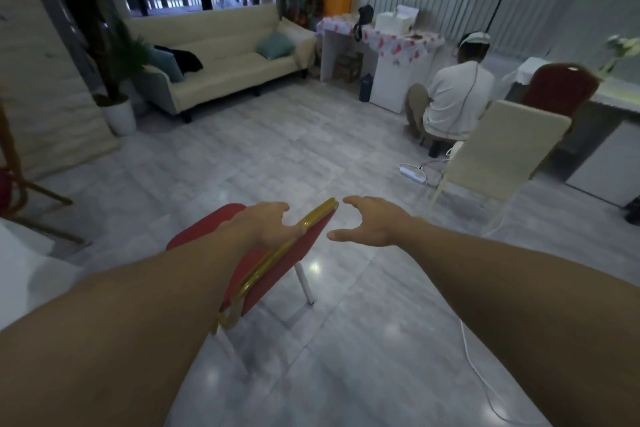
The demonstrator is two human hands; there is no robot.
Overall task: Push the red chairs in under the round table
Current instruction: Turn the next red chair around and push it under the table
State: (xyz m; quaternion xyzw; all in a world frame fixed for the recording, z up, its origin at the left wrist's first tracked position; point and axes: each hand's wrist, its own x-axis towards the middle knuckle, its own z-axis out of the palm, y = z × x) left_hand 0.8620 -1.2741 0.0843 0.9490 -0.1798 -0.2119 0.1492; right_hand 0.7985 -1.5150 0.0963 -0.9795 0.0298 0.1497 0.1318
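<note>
A red chair (pixel 277 260) with a gold-trimmed backrest and white legs stands on the grey tiled floor just in front of me. My left hand (pixel 268 224) grips the top rail of its backrest. My right hand (pixel 363 222) hovers open just to the right of the rail's far corner, fingers spread, touching nothing. A second red chair (pixel 559 88) stands at the far right against a white table (pixel 616 90). A white-covered surface (pixel 24 263) shows at the left edge; I cannot tell whether it is the round table.
A cream chair (pixel 498 149) stands to the right, with a seated person (pixel 453 97) beyond it. A power strip (pixel 412 173) and white cables (pixel 471 354) lie on the floor. A cream sofa (pixel 225 59), a potted plant (pixel 117 111) and wooden legs (pixel 38 191) line the far and left sides.
</note>
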